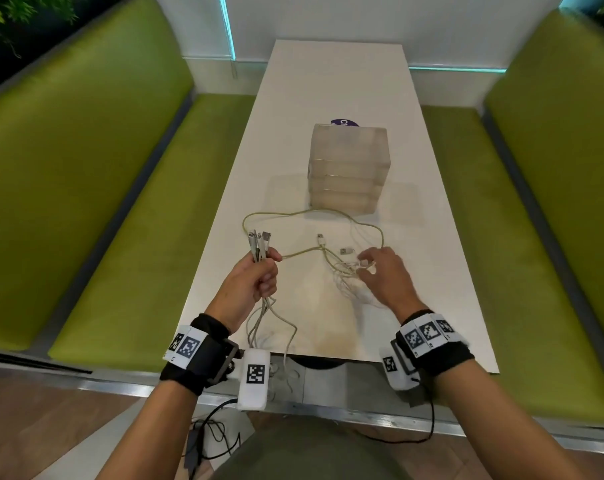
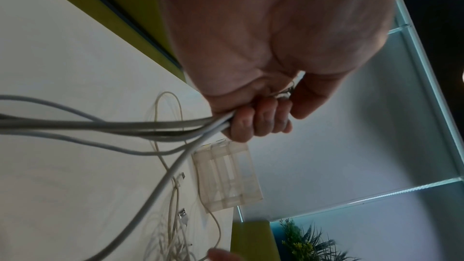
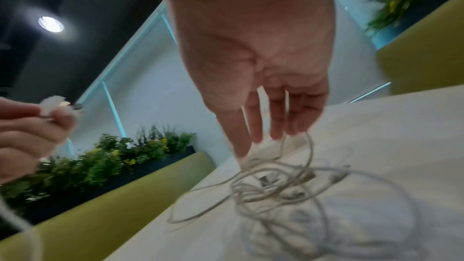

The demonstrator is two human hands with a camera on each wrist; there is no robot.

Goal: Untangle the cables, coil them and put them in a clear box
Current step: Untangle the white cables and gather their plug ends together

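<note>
lying on the near half of the white table [image 1: 335, 84], the cables [image 1: 349, 275] form a loose tangle, with one yellowish loop reaching the clear box [image 1: 349, 168] (a ribbed stack, lid on) just beyond. left hand [image 1: 255, 278] is fisted round a bundle of cable ends [image 1: 259, 242], connectors pointing up, slack trailing off the near edge. right hand [image 1: 385, 275] hovers over the tangle, fingers [image 3: 253, 124] extended and touching strands; no firm grip is visible. green benches [image 1: 86, 168] flank the table.

desk [image 1: 328, 98]: white | cables [image 1: 345, 271]: white, pale yellow-green | seats [image 1: 86, 168]: lime green | wristbands [image 1: 203, 348]: black, black-and-white checked tags
</note>
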